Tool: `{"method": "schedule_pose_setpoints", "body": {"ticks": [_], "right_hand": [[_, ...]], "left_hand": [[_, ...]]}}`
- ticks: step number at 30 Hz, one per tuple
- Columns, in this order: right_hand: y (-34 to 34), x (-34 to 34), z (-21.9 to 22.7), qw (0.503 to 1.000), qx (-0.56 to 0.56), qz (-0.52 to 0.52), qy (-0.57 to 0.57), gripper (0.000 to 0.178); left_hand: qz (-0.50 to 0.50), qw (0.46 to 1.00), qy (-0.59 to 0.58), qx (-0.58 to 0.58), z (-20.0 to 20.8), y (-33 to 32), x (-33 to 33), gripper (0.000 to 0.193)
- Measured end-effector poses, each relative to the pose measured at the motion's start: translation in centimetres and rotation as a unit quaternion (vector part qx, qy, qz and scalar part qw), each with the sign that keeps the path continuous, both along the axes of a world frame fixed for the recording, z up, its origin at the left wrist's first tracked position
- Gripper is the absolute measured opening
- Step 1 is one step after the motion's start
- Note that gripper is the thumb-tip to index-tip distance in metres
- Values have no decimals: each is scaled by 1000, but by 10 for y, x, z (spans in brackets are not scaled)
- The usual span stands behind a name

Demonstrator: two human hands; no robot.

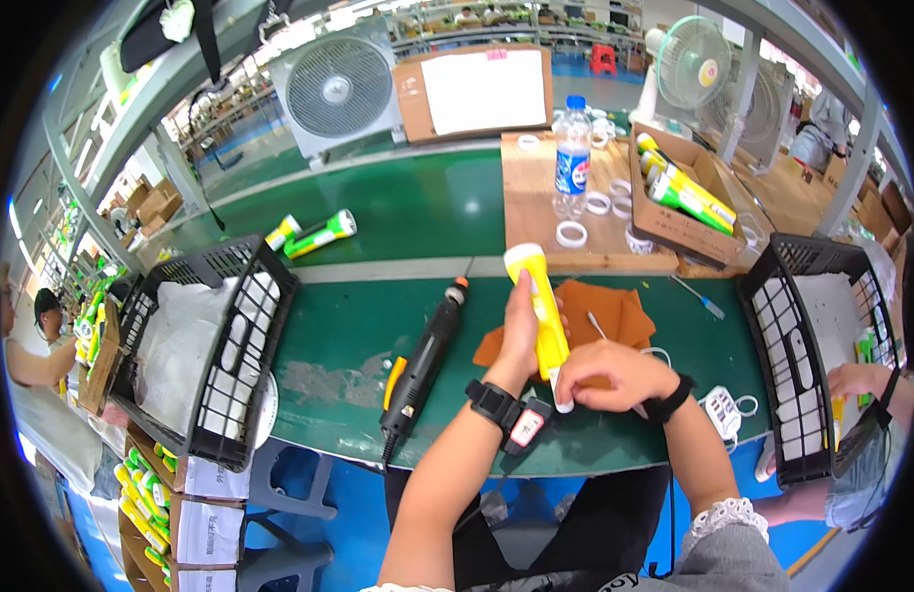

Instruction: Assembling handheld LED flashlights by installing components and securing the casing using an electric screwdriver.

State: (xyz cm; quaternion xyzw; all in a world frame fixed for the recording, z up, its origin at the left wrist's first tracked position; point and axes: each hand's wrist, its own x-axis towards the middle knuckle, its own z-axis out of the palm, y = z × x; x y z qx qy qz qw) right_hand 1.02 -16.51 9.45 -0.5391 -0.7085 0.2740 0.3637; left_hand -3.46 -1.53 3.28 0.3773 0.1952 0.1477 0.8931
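A yellow flashlight [548,326] with a white head is tilted over the bench in front of me. My left hand [519,331] is closed around its body, just below the head. At the lower end, the fingers of my right hand [620,377] pinch a small white part [559,387]; whether it is a piece of the flashlight or separate is hard to see. Under both hands lies an orange-brown cloth [605,306], and a thin white cable runs by my right hand. To the left of my left forearm rests a black electric screwdriver [424,360] with an orange tip.
Black plastic crates stand at left [242,345] and right [787,365]. A white power strip [719,414] and a small blue-handled screwdriver [711,307] lie at right. Beyond are a bottle [572,163], white rings, a carton [674,222] of flashlights and another flashlight [321,235]. A co-worker's hand [859,380] reaches into the right crate.
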Motion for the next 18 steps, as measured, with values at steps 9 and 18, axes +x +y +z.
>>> {"method": "schedule_pose_setpoints", "body": {"ticks": [9, 18], "right_hand": [[12, 12, -10, 966, 140, -141, -168, 56], [7, 6, -8, 964, 133, -203, -113, 61]], "left_hand": [[115, 965, -197, 126, 15, 14, -1, 36], [109, 950, -216, 198, 14, -1, -6, 36]]}}
